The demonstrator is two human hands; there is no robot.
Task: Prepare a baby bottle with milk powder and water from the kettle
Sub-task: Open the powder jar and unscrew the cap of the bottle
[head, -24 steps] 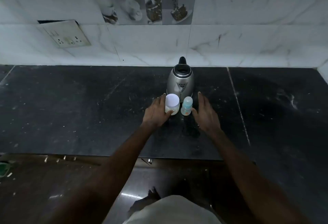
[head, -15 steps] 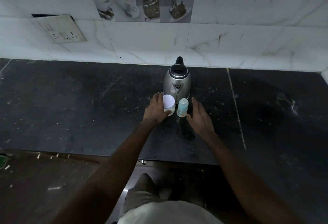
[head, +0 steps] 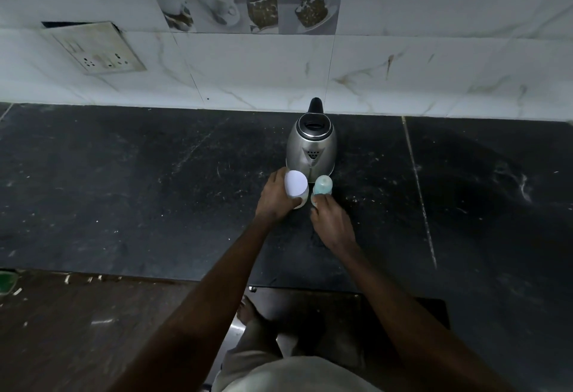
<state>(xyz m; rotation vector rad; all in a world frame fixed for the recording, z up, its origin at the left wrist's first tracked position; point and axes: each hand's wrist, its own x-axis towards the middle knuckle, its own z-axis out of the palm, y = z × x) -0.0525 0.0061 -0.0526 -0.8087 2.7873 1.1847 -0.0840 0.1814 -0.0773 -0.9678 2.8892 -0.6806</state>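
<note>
A steel kettle [head: 311,151] with a black lid and handle stands on the dark stone counter [head: 155,190] near the wall. Just in front of it is a small jar with a white lid [head: 296,183], and my left hand [head: 276,197] is wrapped around its side. Right of the jar stands a small baby bottle with a pale blue-green cap [head: 323,184]. My right hand [head: 333,221] has closed its fingers around the bottle's lower part, which they hide.
A marble-tiled wall [head: 403,66] runs behind the counter, with a socket plate [head: 96,48] hanging loose at the left. The counter's front edge runs below my forearms, with dark floor and my foot [head: 245,311] beneath.
My right hand moved left from beside the bottle and closed on it. My left hand stayed on the white-lidded jar. The view shifted slightly.
</note>
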